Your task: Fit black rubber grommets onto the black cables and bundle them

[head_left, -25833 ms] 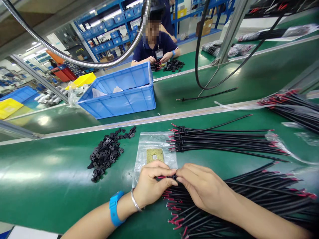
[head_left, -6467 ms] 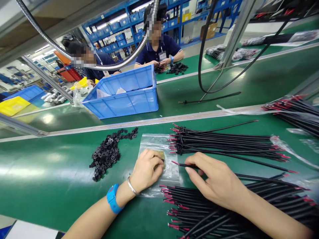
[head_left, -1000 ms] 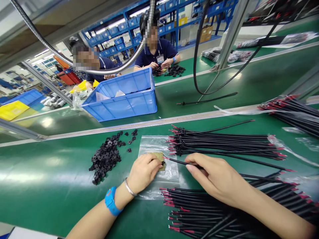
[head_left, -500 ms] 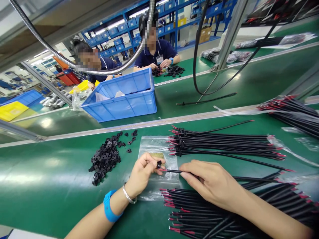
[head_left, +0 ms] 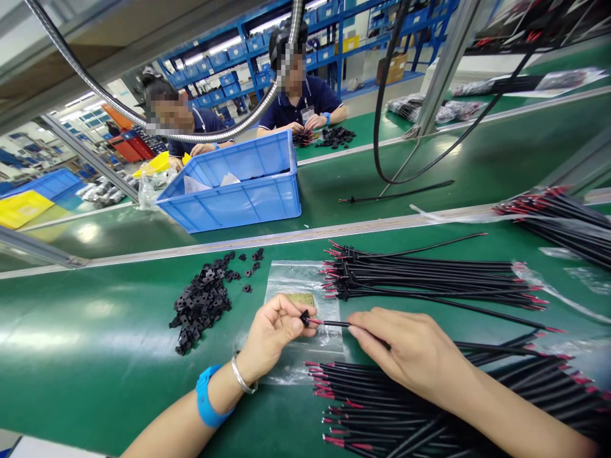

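Black cable (head_left: pixel 337 324) is pinched in the right hand (head_left: pixel 401 346), a black clip (head_left: pixel 305 317) in the left hand (head_left: pixel 271 327); the red wire ends (head_left: pixel 316 321) might be bent by off-centre contact.

Readable text: none; every label in view is too small or blurred to make out.
Badge: hangs on the chest of a person (head_left: pixel 292 109) behind the right end of the blue crate (head_left: pixel 238 208); its print (head_left: pixel 308 114) is illegible.
Paper slips: white sheets (head_left: pixel 195 185) inside the blue crate, any writing indistinct.
Shelf bins: pale tags on the blue bins (head_left: pixel 230 80) behind the blue crate, too tiny to read.
Cardboard box: faint marks on the carton (head_left: pixel 393 69), beyond the blue crate to its right, unclear.
Yellow tray: pale patch on the tray (head_left: pixel 21 210) left of the blue crate, unreadable.
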`<state>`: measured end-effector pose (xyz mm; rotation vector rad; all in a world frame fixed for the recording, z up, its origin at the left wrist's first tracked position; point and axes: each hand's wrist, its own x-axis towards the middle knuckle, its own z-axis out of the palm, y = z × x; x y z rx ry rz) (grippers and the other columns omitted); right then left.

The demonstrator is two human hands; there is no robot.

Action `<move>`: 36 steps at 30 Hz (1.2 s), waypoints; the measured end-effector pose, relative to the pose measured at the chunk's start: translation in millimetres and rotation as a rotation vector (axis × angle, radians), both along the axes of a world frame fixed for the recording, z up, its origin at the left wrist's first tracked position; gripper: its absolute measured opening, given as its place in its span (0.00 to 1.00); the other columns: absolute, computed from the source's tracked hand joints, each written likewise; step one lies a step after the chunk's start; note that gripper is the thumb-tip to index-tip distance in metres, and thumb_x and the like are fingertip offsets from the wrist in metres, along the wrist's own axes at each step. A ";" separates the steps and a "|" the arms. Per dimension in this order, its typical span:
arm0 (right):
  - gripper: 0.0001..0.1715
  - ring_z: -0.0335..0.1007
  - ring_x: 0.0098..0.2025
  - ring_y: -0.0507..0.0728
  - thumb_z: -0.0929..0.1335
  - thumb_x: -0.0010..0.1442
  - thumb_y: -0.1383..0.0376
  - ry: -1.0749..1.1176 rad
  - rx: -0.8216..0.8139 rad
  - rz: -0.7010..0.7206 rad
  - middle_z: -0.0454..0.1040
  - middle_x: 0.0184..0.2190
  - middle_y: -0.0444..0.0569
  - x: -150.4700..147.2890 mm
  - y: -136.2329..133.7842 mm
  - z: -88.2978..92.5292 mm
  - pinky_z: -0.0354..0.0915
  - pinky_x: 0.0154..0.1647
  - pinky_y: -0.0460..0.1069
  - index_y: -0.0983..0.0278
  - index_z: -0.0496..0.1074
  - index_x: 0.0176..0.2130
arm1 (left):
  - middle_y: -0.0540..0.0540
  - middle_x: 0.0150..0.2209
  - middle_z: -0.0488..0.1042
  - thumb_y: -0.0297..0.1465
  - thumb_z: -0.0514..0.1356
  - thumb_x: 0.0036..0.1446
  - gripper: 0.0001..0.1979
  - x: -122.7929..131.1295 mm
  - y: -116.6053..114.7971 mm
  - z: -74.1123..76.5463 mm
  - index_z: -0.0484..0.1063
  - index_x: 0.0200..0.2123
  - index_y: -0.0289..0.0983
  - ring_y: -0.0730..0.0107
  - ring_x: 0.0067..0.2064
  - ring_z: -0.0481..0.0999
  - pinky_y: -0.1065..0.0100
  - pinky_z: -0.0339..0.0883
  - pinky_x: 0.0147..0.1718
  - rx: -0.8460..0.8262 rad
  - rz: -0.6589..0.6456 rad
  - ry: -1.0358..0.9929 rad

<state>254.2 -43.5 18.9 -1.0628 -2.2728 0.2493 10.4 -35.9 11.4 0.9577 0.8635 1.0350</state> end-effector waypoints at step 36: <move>0.13 0.63 0.24 0.51 0.58 0.68 0.70 0.092 -0.074 0.167 0.69 0.24 0.43 -21.3 -19.8 -8.4 0.56 0.28 0.47 0.63 0.65 0.33 | 0.45 0.31 0.78 0.36 0.75 0.37 0.21 17.6 -15.2 -2.0 0.82 0.39 0.41 0.69 0.30 0.76 0.69 0.73 0.31 0.516 -0.012 0.430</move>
